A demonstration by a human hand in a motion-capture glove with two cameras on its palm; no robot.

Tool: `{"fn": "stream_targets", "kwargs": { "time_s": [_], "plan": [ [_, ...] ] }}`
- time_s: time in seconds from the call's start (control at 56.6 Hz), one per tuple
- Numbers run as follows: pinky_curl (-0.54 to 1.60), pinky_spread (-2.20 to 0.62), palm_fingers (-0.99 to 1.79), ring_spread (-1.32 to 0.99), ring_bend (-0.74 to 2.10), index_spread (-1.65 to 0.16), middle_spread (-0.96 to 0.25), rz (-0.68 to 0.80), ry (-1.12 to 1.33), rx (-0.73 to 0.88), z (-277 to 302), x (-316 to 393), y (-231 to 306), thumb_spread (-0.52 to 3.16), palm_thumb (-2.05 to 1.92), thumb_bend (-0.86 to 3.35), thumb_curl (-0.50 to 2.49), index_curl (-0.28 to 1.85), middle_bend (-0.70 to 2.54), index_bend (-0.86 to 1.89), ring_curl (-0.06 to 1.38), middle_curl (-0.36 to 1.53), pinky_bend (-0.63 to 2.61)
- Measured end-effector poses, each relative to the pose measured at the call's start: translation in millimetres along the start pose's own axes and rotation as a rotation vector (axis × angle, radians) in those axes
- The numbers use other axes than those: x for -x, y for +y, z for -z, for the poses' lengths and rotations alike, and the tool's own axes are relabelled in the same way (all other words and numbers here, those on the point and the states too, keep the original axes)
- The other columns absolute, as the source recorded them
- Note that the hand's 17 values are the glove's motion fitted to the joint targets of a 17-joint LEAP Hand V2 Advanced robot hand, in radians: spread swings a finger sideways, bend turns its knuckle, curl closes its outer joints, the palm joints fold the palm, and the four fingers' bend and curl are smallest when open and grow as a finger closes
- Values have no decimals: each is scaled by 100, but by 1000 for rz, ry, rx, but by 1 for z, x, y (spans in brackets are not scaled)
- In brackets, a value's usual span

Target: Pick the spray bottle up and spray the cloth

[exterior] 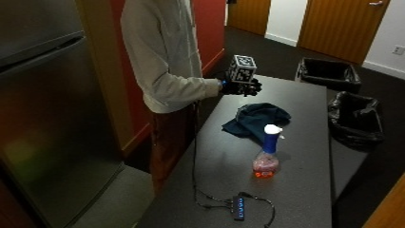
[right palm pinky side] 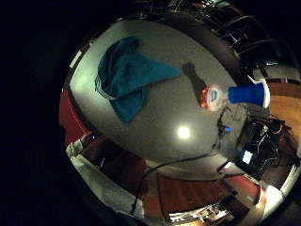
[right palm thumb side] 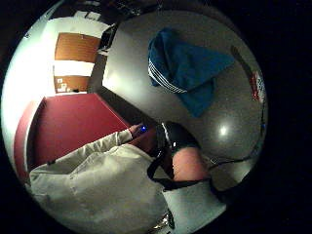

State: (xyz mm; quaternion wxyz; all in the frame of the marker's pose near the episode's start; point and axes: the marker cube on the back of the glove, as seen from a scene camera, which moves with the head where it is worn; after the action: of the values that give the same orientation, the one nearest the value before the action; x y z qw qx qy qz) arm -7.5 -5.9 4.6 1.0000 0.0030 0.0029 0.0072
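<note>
Person standing at the desk's (exterior: pixel 303 190) near edge, gloved right hand (exterior: pixel 242 87) raised above the far end, well apart from both task things; the grip holds nothing, but whether its fingers are spread or curled cannot be told from these views. Cloth (exterior: pixel 256 121), dark blue, lies crumpled on the desk just below and in front of the hand; its loose heap leaves a broad upper face open to a spray. Bottle (exterior: pixel 266 159), clear with orange liquid at the bottom and a blue-and-white trigger head, stands upright near the cloth's right, toward the camera; upright and free on all sides, it offers its neck to a grasp. Judged stage: the reach not yet begun; the hand must descend past the cloth to the bottle.
</note>
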Motion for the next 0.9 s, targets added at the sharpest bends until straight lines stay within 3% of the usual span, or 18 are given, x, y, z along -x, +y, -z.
{"fn": "stream_targets", "kwargs": {
  "time_s": [0.248,0.672,0.902],
  "plan": [
    [20,18,8,1,22,-36,-4,-12,14,13,-7,18,-12,82,59,20,23,14,20,16,10,15,41],
    [27,20,7,3,24,-40,-4,-26,53,-43,-6,26,-5,94,68,1,34,24,18,18,18,23,39],
    [30,20,7,3,24,-41,-4,-19,65,-182,-2,16,17,96,72,-2,37,26,18,17,20,25,39]
  ]
}}
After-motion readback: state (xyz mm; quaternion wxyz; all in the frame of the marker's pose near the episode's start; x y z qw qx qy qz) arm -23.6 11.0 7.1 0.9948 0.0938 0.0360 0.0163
